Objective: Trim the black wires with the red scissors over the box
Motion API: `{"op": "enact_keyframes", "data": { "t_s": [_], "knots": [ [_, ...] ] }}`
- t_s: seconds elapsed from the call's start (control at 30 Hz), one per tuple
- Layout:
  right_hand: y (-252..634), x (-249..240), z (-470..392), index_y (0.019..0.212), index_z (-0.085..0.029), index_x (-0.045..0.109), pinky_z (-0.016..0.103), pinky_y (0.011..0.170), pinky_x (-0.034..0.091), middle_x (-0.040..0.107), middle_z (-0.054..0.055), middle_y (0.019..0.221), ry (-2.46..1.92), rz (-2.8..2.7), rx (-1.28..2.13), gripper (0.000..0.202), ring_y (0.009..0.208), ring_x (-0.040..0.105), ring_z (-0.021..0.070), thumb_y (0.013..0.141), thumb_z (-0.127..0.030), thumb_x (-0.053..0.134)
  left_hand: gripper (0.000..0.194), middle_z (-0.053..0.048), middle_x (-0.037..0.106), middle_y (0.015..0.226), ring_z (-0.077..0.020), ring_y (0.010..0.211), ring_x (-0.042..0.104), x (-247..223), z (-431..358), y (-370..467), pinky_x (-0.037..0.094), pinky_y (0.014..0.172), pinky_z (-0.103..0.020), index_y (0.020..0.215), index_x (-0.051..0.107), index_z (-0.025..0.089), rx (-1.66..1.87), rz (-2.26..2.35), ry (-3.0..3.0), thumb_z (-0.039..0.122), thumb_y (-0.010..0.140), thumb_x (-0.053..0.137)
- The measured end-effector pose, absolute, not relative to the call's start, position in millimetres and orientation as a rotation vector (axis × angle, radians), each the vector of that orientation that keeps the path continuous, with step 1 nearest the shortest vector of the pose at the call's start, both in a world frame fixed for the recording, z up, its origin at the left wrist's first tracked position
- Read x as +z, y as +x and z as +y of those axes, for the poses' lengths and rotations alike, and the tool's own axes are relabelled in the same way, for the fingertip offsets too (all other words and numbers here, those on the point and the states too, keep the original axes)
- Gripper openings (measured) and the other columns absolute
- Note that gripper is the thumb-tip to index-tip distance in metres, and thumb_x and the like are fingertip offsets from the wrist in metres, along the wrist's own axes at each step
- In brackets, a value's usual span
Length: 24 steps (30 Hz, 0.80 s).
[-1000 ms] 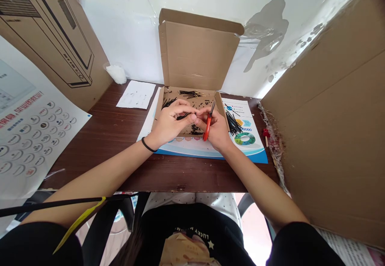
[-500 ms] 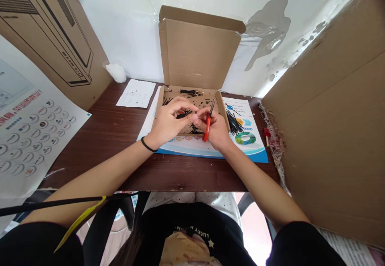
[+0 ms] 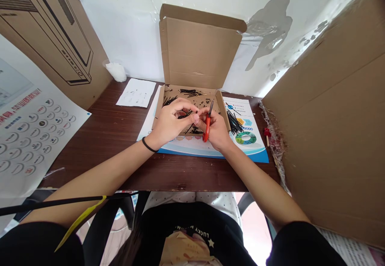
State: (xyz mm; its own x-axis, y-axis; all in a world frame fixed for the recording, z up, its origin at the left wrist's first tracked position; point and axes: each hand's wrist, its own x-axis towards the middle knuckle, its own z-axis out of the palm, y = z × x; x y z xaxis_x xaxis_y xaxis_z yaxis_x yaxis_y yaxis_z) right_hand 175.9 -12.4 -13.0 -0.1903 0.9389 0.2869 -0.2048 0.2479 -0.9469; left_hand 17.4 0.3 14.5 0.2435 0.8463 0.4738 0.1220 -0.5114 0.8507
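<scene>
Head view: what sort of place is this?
Likely a small makeshift work corner: a dark brown desk beside a large cardboard panel, an open shallow cardboard box holding black strands and scraps, and red-handled scissors in the right hand.

The scissor handles (image 3: 206, 129) look like smooth plastic, the box (image 3: 198, 53) matt cardboard, the table (image 3: 192, 173) glossy wood.

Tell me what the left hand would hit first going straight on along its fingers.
Probably the right hand, just ahead of the left hand; whether the two touch is unclear.
</scene>
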Motion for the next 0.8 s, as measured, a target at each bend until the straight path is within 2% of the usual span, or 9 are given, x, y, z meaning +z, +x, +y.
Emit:
{"op": "enact_keyframes", "data": {
  "t_s": [0.13, 0.33, 0.53, 0.63, 0.8],
  "knots": [
    [173.6, -10.6, -13.5, 0.081, -0.023, 0.06, 0.026, 0.068, 0.048, 0.062, -0.004, 0.073, -0.773, -1.327, 1.248, 0.035, 0.068, 0.056, 0.0112, 0.067, -0.042, 0.084, 0.018, -0.005, 0.065, 0.096, -0.0171, 0.092, 0.06, 15.6, 0.2, 18.1, 0.048, 0.077, -0.029, 0.084, 0.072, 0.02, 1.33, 0.874, 1.817, 0.035, 0.076, 0.077],
    [171.8, -7.2, -14.9, 0.081, -0.023, 0.058, 0.028, 0.064, 0.049, 0.059, -0.004, 0.07, -0.853, -1.327, 1.224, 0.043, 0.066, 0.054, 0.0119, 0.064, -0.055, 0.082, 0.025, -0.006, 0.065, 0.096, -0.0171, 0.091, 0.059, 15.3, 1.0, 19.0, 0.049, 0.078, -0.029, 0.082, 0.068, 0.019, 1.325, 0.874, 1.793, 0.041, 0.074, 0.078],
    [174.1, -9.1, -14.6, 0.083, -0.024, 0.058, 0.032, 0.075, 0.052, 0.062, -0.003, 0.075, -0.818, -1.331, 1.217, 0.042, 0.073, 0.061, 0.0142, 0.065, -0.053, 0.082, 0.026, -0.005, 0.063, 0.093, -0.0151, 0.085, 0.059, 12.7, 2.0, 17.4, 0.048, 0.073, -0.028, 0.083, 0.068, 0.019, 1.299, 0.792, 1.725, 0.044, 0.078, 0.075],
    [174.6, -10.4, -13.8, 0.083, -0.024, 0.058, 0.031, 0.074, 0.052, 0.062, -0.003, 0.075, -0.805, -1.34, 1.199, 0.042, 0.073, 0.061, 0.0139, 0.066, -0.054, 0.082, 0.026, -0.005, 0.061, 0.091, -0.0145, 0.082, 0.059, 10.8, 3.1, 17.0, 0.049, 0.072, -0.028, 0.083, 0.069, 0.019, 1.299, 0.746, 1.732, 0.045, 0.081, 0.072],
    [174.8, -10.9, -11.8, 0.079, -0.024, 0.058, 0.03, 0.072, 0.051, 0.062, -0.003, 0.075, -0.858, -1.346, 1.142, 0.043, 0.074, 0.059, 0.0135, 0.064, -0.056, 0.082, 0.025, -0.006, 0.064, 0.093, -0.0169, 0.09, 0.06, 8.4, 4.8, 17.0, 0.048, 0.077, -0.03, 0.085, 0.071, 0.02, 1.327, 0.75, 1.825, 0.046, 0.082, 0.071]
  ]
}}
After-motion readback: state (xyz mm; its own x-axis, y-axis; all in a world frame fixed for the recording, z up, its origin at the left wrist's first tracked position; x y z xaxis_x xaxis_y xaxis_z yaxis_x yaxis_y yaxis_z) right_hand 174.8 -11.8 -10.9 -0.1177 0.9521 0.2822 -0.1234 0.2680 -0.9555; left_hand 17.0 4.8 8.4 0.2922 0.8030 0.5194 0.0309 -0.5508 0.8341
